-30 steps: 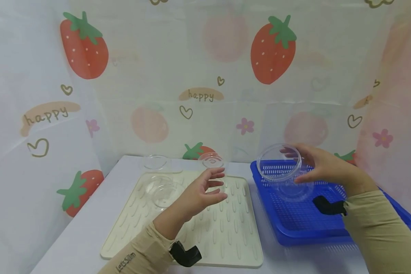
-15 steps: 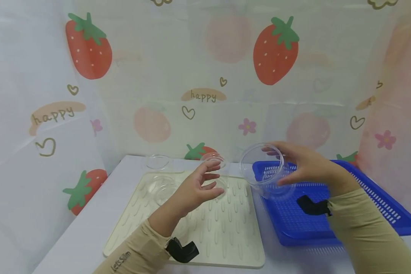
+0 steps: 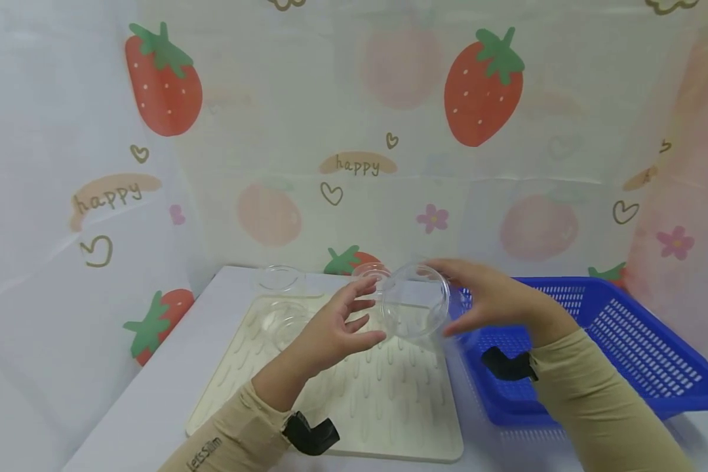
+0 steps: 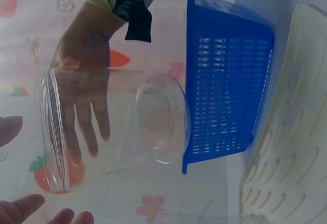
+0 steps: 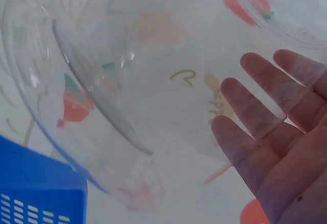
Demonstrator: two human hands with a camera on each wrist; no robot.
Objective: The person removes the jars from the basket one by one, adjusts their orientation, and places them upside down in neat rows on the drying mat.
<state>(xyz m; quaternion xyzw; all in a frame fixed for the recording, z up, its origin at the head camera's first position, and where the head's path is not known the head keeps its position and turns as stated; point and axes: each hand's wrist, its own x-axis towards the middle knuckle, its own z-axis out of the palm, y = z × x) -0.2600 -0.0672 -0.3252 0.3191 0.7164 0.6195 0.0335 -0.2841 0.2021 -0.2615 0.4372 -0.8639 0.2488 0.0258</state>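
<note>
My right hand (image 3: pixel 495 298) grips a clear plastic jar (image 3: pixel 414 308) by its side, thumb low and fingers around the far side. The jar is held in the air over the right part of a cream ridged mat (image 3: pixel 389 419), its round rim tilted toward the head camera. In the left wrist view, the jar's ribbed rim (image 4: pixel 55 132) is at the left, and the fingers (image 4: pixel 87 111) of the right hand show through the wall. My left hand (image 3: pixel 333 321) is raised over the mat, fingers loosely spread just left of the jar, holding nothing.
A blue perforated basket (image 3: pixel 507 414) stands to the right of the mat. More clear containers stand at the left: one on the mat (image 3: pixel 286 321), one at the back left (image 3: pixel 280 276) and another behind the left fingertips (image 3: pixel 370 269). A patterned curtain (image 3: pixel 224 151) encloses the table.
My right hand has carried the jar left from over the blue basket to over the mat's right side. The left hand stays nearly in place. The head view has shifted slightly.
</note>
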